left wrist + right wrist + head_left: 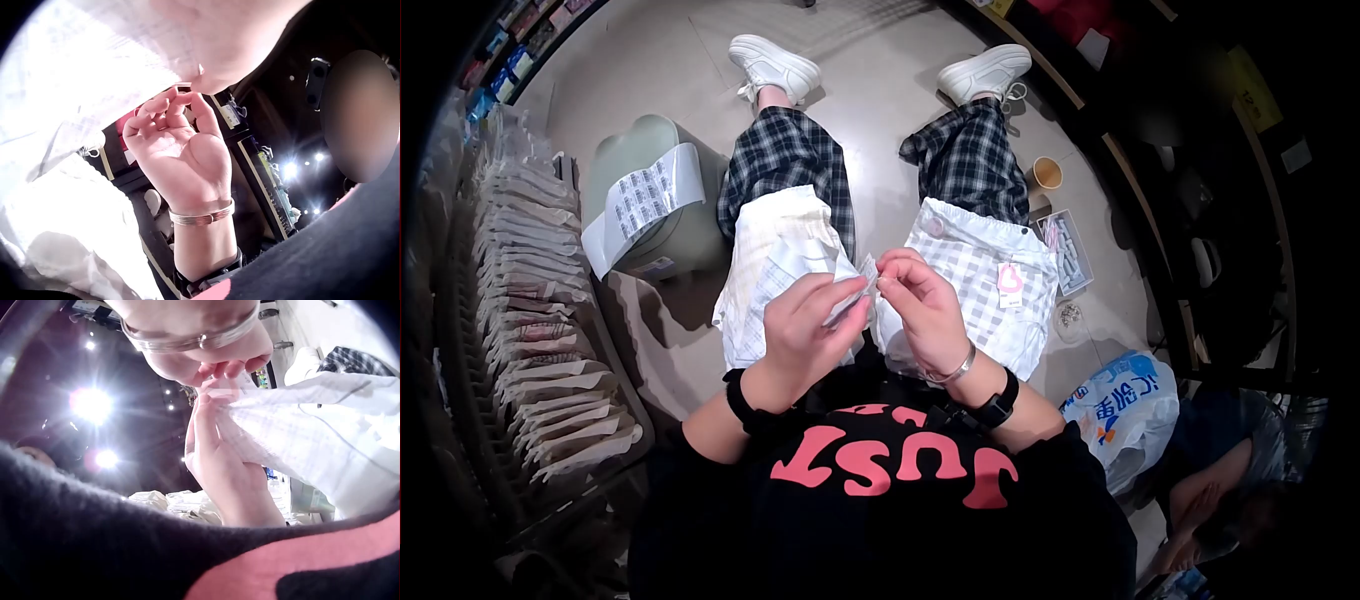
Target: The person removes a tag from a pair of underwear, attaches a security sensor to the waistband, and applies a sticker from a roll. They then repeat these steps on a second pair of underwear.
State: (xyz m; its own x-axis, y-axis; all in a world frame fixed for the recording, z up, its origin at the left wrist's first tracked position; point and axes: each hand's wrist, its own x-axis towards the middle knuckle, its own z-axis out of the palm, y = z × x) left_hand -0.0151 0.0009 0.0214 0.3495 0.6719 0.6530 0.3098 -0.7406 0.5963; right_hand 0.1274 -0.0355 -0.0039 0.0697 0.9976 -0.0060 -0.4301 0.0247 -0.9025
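Observation:
Across the left thigh lies a white garment with a faint check (785, 255), its edge drawn up between both hands. My left hand (805, 325) grips this edge, fingers folded over the cloth; the right wrist view shows the pale fabric (269, 422) fanning out from its fingertips. Close beside it, my right hand (925, 310) pinches a small whitish piece (868, 270) at the same edge, thumb against index finger. What this piece is, I cannot tell. On the right thigh rests a grey-and-white gingham garment (980, 265) with a gathered waist and a pink heart-shaped hang tag (1009, 280).
A grey-green bin (650, 140) with a sheet of printed labels (645, 200) over it stands at left, by a rack of bagged garments (540, 330). At right are a paper cup (1046, 173), a small box (1068, 250), a plastic bag (1125, 405) and dark shelving (1130, 170).

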